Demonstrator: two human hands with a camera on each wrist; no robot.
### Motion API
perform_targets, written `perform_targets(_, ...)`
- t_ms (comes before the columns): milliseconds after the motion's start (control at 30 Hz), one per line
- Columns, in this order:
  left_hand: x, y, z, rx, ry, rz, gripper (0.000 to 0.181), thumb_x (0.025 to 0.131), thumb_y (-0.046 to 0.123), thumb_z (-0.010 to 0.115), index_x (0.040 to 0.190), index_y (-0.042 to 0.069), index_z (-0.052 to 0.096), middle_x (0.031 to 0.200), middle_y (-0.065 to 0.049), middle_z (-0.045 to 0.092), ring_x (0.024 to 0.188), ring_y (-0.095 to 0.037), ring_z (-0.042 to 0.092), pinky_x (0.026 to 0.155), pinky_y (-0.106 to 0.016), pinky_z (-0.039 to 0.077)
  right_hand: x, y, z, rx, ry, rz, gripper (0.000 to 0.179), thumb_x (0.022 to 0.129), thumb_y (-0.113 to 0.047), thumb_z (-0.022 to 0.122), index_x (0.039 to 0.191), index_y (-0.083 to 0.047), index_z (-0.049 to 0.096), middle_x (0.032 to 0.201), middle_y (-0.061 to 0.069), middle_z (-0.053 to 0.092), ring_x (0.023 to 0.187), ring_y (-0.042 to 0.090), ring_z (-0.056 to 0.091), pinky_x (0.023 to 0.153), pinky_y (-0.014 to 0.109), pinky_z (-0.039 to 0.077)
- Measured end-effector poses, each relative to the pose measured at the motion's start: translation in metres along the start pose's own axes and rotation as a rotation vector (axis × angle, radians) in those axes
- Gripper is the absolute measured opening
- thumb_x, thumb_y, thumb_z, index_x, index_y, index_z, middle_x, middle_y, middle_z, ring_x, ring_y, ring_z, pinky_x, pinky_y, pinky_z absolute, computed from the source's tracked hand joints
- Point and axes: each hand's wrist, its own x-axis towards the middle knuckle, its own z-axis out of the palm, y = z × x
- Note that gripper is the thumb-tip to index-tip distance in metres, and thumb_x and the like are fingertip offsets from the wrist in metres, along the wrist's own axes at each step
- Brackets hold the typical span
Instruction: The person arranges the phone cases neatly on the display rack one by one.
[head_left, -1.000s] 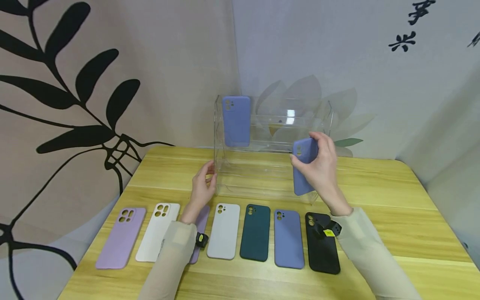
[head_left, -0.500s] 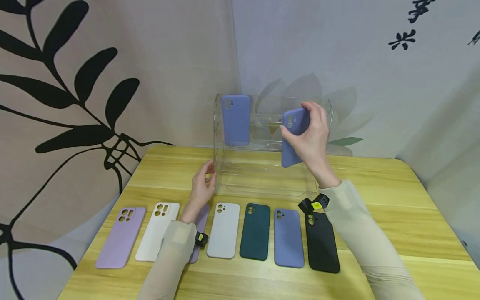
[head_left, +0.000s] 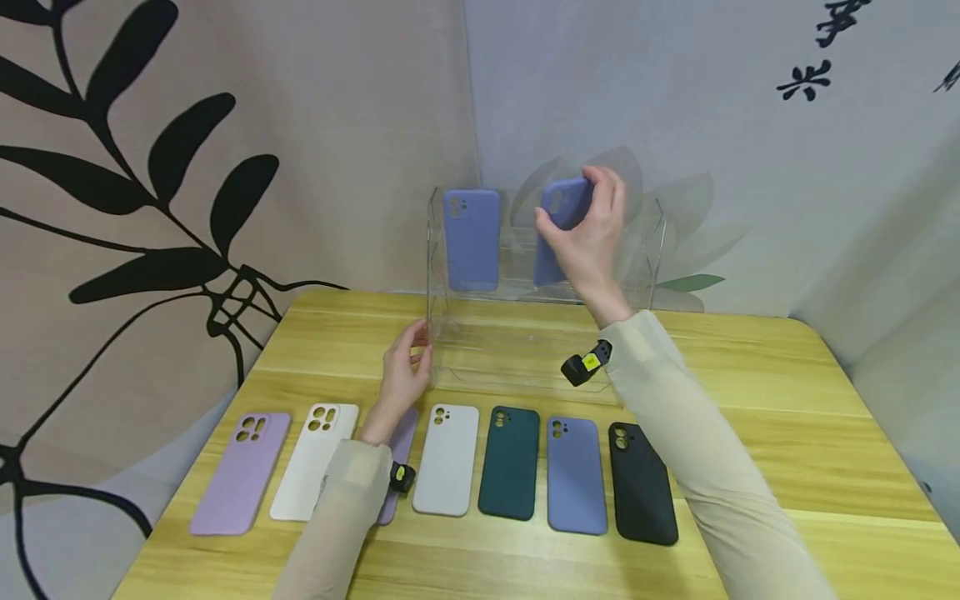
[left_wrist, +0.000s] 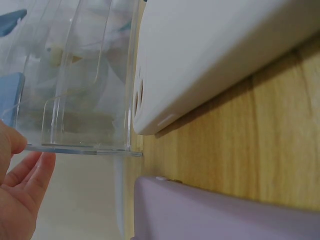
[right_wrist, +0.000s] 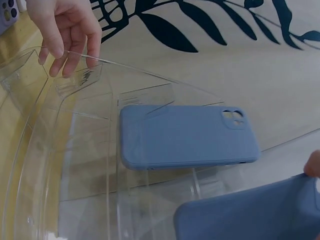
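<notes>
A clear plastic display stand (head_left: 480, 360) with tiers stands at the back of the table. My left hand (head_left: 405, 367) pinches its left side panel; in the left wrist view the thumb is on one face and the fingertips are on the other. One blue-purple phone case (head_left: 472, 242) leans upright on the upper tier at the left. To its right, my right hand (head_left: 592, 237) grips a second blue-purple phone case (head_left: 549, 260) by its edges, slightly tilted, at the upper tier. Whether its lower edge touches the tier cannot be told.
In front of the stand lies a row of phone cases: light purple (head_left: 242, 475), white (head_left: 311, 475), another purple (head_left: 406, 433) partly under my left arm, white (head_left: 446, 460), dark green (head_left: 508, 463), blue (head_left: 577, 475) and black (head_left: 643, 492). A patterned cloth backdrop (head_left: 360, 150) rises behind.
My right hand has carried the blue-purple phone case up and to the left, from the stand's front right to the upper tier. The left hand stays on the side panel.
</notes>
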Motion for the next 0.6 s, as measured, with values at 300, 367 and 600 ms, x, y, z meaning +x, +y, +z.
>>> perform_targets(300,0.000,0.000,-0.001,0.000,-0.003,-0.008,0.039,0.086,-0.013,0.054,0.124,-0.009,0.048,0.105,-0.027,0.059,0.094,-0.037,0.060,0.073,-0.037,0.059,0.002,0.005,0.025,-0.001,0.087,0.062,0.058,0.071,-0.017,0.076,0.118,0.003,0.049,0.124,0.014,0.042,0.116,0.021,0.040,0.099,0.023,0.036)
perform_targets(367,0.000,0.000,-0.001,0.001,-0.004,-0.011,0.039,0.086,-0.013,0.054,0.125,-0.009,0.048,0.105,-0.027,0.059,0.094,-0.037,0.061,0.074,-0.037,0.059,0.001,0.006,0.029,-0.015,0.097,0.079,0.058,0.071,-0.018,0.076,0.118,0.004,0.050,0.124,0.015,0.042,0.116,0.023,0.040,0.099,0.024,0.036)
perform_targets(600,0.001,-0.001,-0.001,0.001,-0.002,-0.001,0.040,0.085,-0.014,0.054,0.124,-0.009,0.048,0.105,-0.027,0.059,0.093,-0.037,0.061,0.073,-0.037,0.059,-0.006,0.008,0.038,-0.086,0.088,0.096,0.057,0.072,-0.021,0.074,0.118,0.002,0.049,0.124,0.016,0.042,0.116,0.028,0.038,0.102,0.030,0.032)
